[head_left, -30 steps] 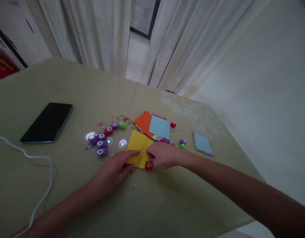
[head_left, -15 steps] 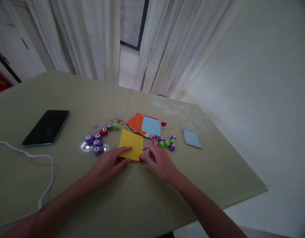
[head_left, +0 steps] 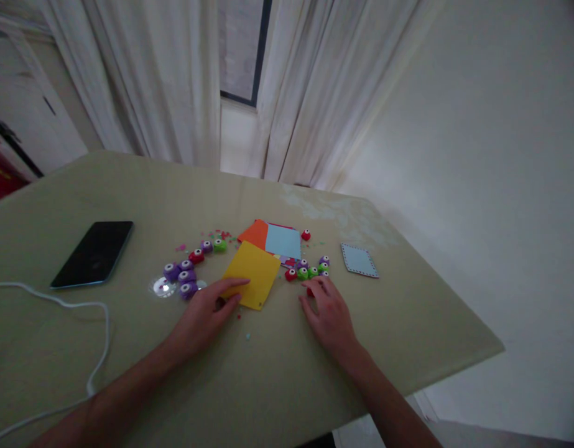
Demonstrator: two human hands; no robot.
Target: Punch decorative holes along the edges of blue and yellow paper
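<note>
A yellow paper square [head_left: 255, 274] lies tilted on the table, with a small punched hole near its lower right corner. My left hand [head_left: 209, 314] is closed on its lower left edge, fingers on top and thumb at the near edge. To the right, my right hand [head_left: 331, 314] has its fingers curled round a small red craft punch [head_left: 310, 292], mostly hidden, at the table surface. Just beyond that hand stands a cluster of small punches, among them a red one [head_left: 291, 274] and a green one [head_left: 313, 272].
Purple punches [head_left: 188, 290] and others form a row left of the paper, near a clear round lid [head_left: 163, 287]. Behind lie orange [head_left: 254, 234] and light blue sheets [head_left: 283, 241]. A hole-edged blue card [head_left: 360, 261] is right; a black tablet [head_left: 95, 254] and white cable [head_left: 104, 330] are left.
My right hand has moved the red punch off the yellow paper's corner and to the right, beside the other punches. The paper has turned slightly under my left hand, showing a small hole.
</note>
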